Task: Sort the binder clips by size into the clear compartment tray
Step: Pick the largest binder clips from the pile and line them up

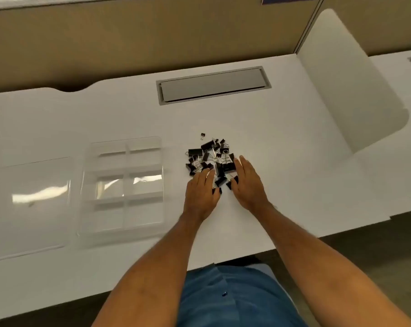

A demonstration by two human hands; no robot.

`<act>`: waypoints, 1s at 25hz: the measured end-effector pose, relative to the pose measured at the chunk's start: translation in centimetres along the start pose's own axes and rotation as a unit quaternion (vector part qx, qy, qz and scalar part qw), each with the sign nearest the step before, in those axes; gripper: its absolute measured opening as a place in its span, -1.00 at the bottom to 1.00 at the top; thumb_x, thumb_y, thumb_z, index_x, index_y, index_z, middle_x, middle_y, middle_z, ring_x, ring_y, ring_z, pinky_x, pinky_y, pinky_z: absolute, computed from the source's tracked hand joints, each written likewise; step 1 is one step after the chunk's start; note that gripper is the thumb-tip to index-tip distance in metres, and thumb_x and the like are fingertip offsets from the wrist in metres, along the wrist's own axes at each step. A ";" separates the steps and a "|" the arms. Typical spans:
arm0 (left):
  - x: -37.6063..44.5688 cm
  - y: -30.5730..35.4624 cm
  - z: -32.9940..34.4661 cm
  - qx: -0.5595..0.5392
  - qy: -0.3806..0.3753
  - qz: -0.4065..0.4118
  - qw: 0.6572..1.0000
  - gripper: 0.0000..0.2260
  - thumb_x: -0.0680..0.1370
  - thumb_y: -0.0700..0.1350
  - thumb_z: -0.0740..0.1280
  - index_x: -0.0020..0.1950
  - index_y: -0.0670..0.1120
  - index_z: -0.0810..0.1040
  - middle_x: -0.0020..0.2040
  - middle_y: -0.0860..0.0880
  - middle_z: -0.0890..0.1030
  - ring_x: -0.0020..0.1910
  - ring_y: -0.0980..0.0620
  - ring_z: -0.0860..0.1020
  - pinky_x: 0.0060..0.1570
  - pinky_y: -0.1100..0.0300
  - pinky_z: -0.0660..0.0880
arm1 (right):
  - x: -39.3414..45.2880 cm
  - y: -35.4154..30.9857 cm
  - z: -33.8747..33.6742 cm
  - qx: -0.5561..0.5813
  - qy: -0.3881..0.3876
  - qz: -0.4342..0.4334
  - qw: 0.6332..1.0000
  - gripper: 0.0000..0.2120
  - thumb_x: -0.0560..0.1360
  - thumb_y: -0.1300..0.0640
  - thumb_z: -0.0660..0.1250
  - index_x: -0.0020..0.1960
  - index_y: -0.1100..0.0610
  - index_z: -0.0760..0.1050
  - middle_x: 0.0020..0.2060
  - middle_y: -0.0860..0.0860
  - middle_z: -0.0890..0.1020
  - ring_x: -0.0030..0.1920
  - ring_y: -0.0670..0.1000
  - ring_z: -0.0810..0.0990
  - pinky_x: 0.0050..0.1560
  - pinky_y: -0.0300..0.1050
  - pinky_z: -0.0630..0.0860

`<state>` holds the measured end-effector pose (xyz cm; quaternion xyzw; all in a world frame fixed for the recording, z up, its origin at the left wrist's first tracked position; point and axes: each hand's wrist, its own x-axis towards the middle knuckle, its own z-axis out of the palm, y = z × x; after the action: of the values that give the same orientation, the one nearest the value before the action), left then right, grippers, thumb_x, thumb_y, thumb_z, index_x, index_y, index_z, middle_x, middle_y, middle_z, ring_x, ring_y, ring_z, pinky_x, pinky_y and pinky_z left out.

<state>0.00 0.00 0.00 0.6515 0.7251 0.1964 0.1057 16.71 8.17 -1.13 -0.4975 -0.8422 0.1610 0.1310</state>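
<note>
A loose heap of black binder clips (210,154) of mixed sizes lies on the white desk, a single tiny clip (202,135) a little beyond it. My left hand (201,194) lies flat at the heap's near left edge, fingers straight and touching clips. My right hand (247,182) lies flat at the near right edge, fingers stretched over several clips. Neither hand grips a clip. The clear compartment tray (123,233) sits to the left of the heap, and no clips show in its compartments.
A clear flat lid (30,204) lies left of the tray. A grey cable hatch (214,84) is set into the desk behind the heap. A white divider panel (350,86) rises at the right. The desk's front edge runs under my forearms.
</note>
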 end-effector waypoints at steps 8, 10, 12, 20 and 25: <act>4.8 -0.3 1.9 -0.002 -0.027 0.019 0.999 -0.57 0.48 -0.10 0.33 0.36 -0.13 0.46 0.25 -0.13 0.51 0.11 -0.14 0.51 0.04 -0.03 0.51 | 2.2 -0.5 -0.1 0.006 -0.055 0.008 0.998 -0.42 0.50 0.22 0.31 0.51 0.12 0.32 0.46 0.14 0.36 0.26 0.22 0.48 0.13 0.12 0.57; 5.4 -0.3 1.6 0.001 -0.046 0.009 0.999 -0.58 0.48 -0.09 0.36 0.32 -0.14 0.49 0.22 -0.15 0.52 0.10 -0.16 0.52 0.00 -0.04 0.53 | 2.7 -0.6 -0.1 -0.023 -0.067 0.008 0.997 -0.42 0.45 0.25 0.34 0.47 0.17 0.37 0.41 0.16 0.41 0.22 0.23 0.49 0.06 0.15 0.58; 5.9 -0.5 1.7 0.005 -0.062 0.001 0.998 -0.59 0.47 -0.09 0.38 0.30 -0.15 0.50 0.18 -0.15 0.54 0.08 -0.15 0.52 -0.04 -0.02 0.51 | 2.9 -0.6 0.0 -0.027 -0.071 0.012 0.997 -0.43 0.43 0.27 0.35 0.44 0.20 0.40 0.38 0.18 0.44 0.21 0.24 0.50 0.04 0.12 0.58; 7.6 -0.4 0.9 0.036 -0.099 -0.032 0.994 -0.53 0.45 0.00 0.46 0.30 -0.13 0.49 0.18 -0.11 0.56 0.14 -0.11 0.52 0.07 -0.02 0.47 | 3.8 0.0 -0.5 0.011 -0.072 0.031 0.997 -0.70 0.54 0.26 0.31 0.26 0.20 0.48 0.31 0.14 0.43 0.16 0.18 0.48 -0.10 0.13 0.58; 7.0 -0.2 -0.6 -0.023 -0.125 -0.047 0.991 -0.45 0.42 0.07 0.51 0.32 -0.10 0.45 0.23 -0.08 0.53 0.21 -0.11 0.50 0.20 -0.08 0.41 | 3.8 1.1 -2.5 0.086 -0.083 0.047 0.992 -0.72 0.55 0.20 0.29 0.25 0.13 0.46 0.27 0.04 0.42 0.18 0.04 0.48 0.09 0.04 0.54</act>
<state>-1.30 6.80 1.13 0.6336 0.7312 0.1253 0.2195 16.70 12.35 0.93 -0.5085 -0.8090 0.2792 0.0954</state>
